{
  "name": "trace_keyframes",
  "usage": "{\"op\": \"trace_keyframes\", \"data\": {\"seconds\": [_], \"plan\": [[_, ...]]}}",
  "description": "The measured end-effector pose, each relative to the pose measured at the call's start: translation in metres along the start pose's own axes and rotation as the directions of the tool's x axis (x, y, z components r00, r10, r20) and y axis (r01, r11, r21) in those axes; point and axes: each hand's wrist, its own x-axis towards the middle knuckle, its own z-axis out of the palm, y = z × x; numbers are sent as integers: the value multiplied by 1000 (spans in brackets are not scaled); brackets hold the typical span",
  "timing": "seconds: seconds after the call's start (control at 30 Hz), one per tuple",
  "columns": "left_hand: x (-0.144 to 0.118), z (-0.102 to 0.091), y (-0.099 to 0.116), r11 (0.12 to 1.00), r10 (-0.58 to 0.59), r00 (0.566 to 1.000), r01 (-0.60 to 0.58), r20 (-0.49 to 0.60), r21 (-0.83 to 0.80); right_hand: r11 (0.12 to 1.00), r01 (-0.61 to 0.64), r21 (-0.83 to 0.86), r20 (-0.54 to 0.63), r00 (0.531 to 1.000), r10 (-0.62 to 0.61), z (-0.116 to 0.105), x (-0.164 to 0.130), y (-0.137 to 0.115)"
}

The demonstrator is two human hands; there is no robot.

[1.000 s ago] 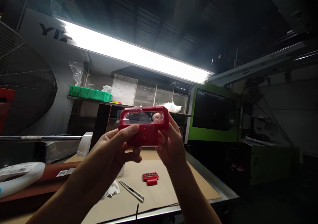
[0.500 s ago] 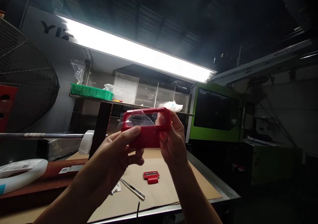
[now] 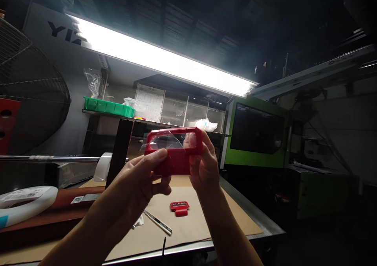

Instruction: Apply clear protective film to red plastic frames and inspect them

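Observation:
Both hands hold up a red plastic housing (image 3: 172,164) with a long window, over which a clear film (image 3: 165,141) lies and sticks out past the left end. My left hand (image 3: 141,175) pinches its lower left part, thumb on the front face and fingers behind. At the right end, my right hand (image 3: 207,166) grips the edge, and some of its fingers show through the window. Below on the table, a similar red part (image 3: 179,208) lies on brown paper, with a pen-like tool (image 3: 158,222) to its left.
Brown paper covers the metal-edged table (image 3: 235,213). A shelf behind bears a green tray (image 3: 108,107) and a white plastic bag (image 3: 206,125). Left are a white roll (image 3: 44,197), a metal bar (image 3: 67,159) and a fan (image 3: 32,73). A green machine (image 3: 256,132) stands right.
The view has shifted very slightly. Both hands keep their hold on the red housing, with almost no movement; the right fingers have moved a little behind the window.

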Motion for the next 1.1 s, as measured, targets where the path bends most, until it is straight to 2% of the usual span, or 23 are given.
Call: {"op": "trace_keyframes", "data": {"seconds": [0.27,0.4,0.5,0.6,0.73,0.8,0.9,1.0,1.1], "plan": [[1,-5,1,998,53,998,-53,-14,31,998,-59,-28,-25,998,59,-2,-3,2],[1,-5,0,990,97,995,-95,-13,106,995,-90,43,7,996,89,-3,-5,2],[2,-7,-1,984,101,995,-98,-14,147,991,-130,17,25,991,130,-5,-8,0],[3,-9,-1,989,88,996,-83,-29,126,992,-122,-9,19,992,122,-7,-11,0],[1,-11,-4,999,35,998,-33,-59,32,989,-138,47,78,988,134,-11,-15,4],[-2,-12,-8,1000,-13,995,12,-94,-16,987,-151,46,88,985,147,-12,-17,8],[-11,-14,-17,994,-86,972,70,-221,-79,983,-181,18,126,976,178,-13,-23,13],[-18,-18,-27,993,-102,947,79,-303,-86,981,-195,-13,168,966,195,-10,-32,17],[-21,-21,-32,992,-113,933,90,-341,-84,974,-225,-18,122,966,226,-5,-41,20]]}}
